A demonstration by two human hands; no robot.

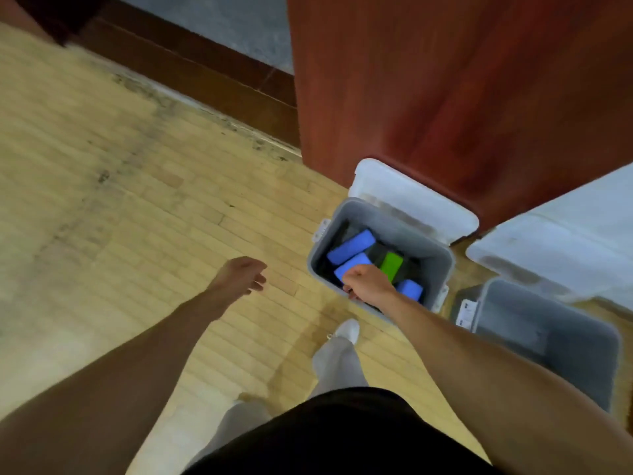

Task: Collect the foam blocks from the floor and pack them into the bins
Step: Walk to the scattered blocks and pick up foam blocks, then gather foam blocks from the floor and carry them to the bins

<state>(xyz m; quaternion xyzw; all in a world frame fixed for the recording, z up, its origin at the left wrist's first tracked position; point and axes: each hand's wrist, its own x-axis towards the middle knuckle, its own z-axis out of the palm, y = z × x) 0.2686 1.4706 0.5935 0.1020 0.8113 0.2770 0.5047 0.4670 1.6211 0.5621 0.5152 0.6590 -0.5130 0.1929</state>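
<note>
A grey bin (442, 269) stands on the wooden floor and holds several foam blocks: a blue block (351, 247) at the back, a green block (392, 265) in the middle, and a small blue block (410, 290) at the right. My right hand (368, 281) reaches over the bin's near rim and grips another blue block (349, 265) just inside. To the left of the bin, my left hand (241, 274) hangs over the floor with loosely curled fingers and holds nothing.
A second grey bin (548, 337) stands to the right. White lids (411, 197) lean behind both bins against a red-brown wooden panel (462, 80). My legs and a white shoe (347, 330) are below the first bin. Wooden floor (120, 200) spreads to the left.
</note>
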